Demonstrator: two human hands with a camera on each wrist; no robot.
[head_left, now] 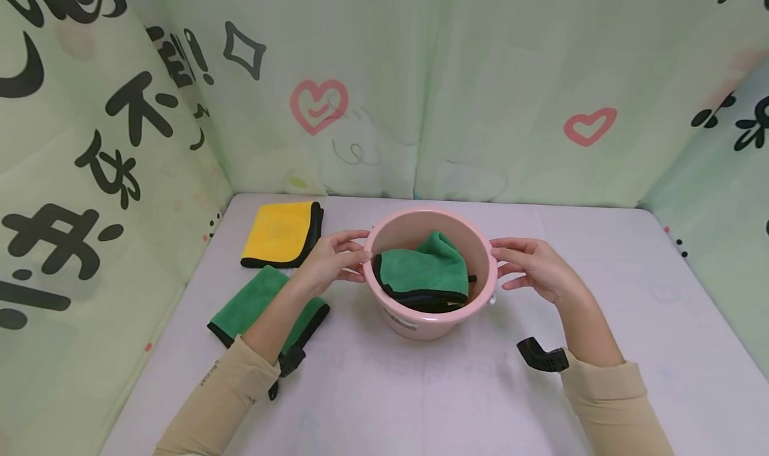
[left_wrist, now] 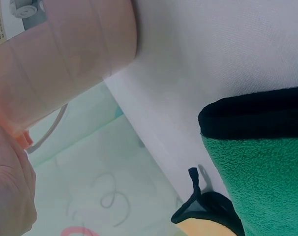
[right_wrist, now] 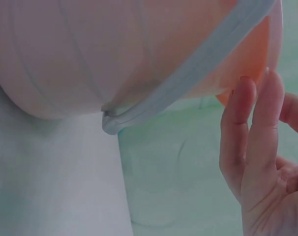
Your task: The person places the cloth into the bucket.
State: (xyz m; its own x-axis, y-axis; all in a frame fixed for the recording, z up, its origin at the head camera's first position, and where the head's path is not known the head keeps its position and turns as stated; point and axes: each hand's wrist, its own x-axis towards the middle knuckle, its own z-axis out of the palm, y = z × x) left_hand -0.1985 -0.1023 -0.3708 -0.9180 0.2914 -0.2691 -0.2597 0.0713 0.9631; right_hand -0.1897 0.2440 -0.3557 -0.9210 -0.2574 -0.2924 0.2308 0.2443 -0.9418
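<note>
A pink bucket (head_left: 399,316) stands on the table, with a folded green cloth (head_left: 423,271) edged in black inside it. At the left side of its rim is my left hand (head_left: 327,262), the fingers fairly straight and touching the rim. My right hand (head_left: 535,266) reaches the opposite side, its loosely extended fingertips at the rim. From the right wrist, the bucket's pale handle (right_wrist: 188,69) hangs down along the outside, and the fingers (right_wrist: 264,123) meet the rim. Most of the left fingers are cut off in the left wrist view.
Another green cloth (head_left: 255,302) lies partly beneath my left forearm. Behind it is a folded yellow cloth (head_left: 279,232) with black edging. Pale printed curtains (head_left: 492,95) enclose the back and sides of the table (head_left: 601,276). A black wrist device (head_left: 541,356) sits by the right sleeve.
</note>
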